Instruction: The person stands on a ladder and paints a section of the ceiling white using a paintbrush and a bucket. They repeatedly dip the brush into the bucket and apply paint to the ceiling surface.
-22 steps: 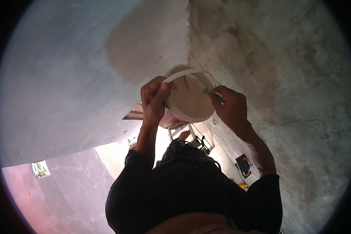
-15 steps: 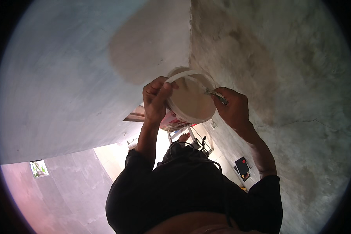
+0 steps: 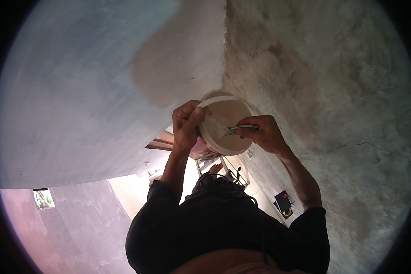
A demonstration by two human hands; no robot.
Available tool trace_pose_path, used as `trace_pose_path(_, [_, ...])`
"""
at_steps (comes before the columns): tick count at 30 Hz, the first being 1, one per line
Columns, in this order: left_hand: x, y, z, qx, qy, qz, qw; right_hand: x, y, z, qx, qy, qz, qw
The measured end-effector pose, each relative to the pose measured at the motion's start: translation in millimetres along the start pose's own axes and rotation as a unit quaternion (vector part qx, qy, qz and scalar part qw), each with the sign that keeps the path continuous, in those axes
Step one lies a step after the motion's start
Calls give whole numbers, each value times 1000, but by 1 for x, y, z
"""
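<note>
Just now the right hand (image 3: 266, 132) has come in from the right rim of the bucket, and the smeared hand tool (image 3: 242, 129) it holds has swung with it. A moment ago that tool slanted up and leftward across the rim; now it lies nearly level, its working end pointing left over the middle of the opening. Whether it is a brush or a scraper is hard to tell, as is whether its end touches the pale contents (image 3: 228, 142).

The thumb and fingers of the right hand pinch the tool's handle, knuckles turned outward. The left hand (image 3: 186, 123) has kept its hold, thumb over the near side and fingers curled around the left rim, where the white carrying handle (image 3: 217, 98) comes down. The bucket (image 3: 204, 150) hangs in front of the person, tilted so that its mouth faces the camera, close to where the pale wall (image 3: 77, 105) meets the rough grey wall (image 3: 351, 91). It sits slightly lower in view than before. As I judge it, the work has shifted from the bucket's edge to its inside, with the left hand steadying it
</note>
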State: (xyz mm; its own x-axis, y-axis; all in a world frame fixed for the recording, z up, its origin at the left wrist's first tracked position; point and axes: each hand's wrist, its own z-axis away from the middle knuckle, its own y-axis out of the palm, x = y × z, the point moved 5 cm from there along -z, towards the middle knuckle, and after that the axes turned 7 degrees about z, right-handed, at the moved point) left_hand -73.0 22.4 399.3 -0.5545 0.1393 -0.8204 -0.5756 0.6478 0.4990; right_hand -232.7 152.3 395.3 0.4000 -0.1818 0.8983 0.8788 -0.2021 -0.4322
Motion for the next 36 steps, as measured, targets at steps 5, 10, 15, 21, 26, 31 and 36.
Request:
trace_pose_path(5, [2, 4, 8, -11, -12, -10, 1000, 6, -2, 26, -167, -95, 257, 947])
trace_pose_path(10, [4, -22, 16, -79, 23, -87, 993, -5, 13, 27, -260, -149, 341, 891])
trace_pose_path(15, [6, -41, 5, -109, 64, -17, 992, -2, 7, 9, -214, -106, 214, 947])
trace_pose_path(21, [-4, -25, 0, -123, 71, -3, 990, -1, 8, 3, -72, -68, 53, 994])
trace_pose_path(26, [5, -34, 6, -103, 40, -28, 994, -1, 3, 12, -143, -165, 112, 969])
trace_pose_path(31, [3, -13, 10, -66, 36, -9, 997, -11, 12, 27, -264, -173, 314, 895])
trace_pose_path(36, [-7, -14, 10, -51, 33, 0, 998, 13, 2, 34, -272, -107, 309, 905])
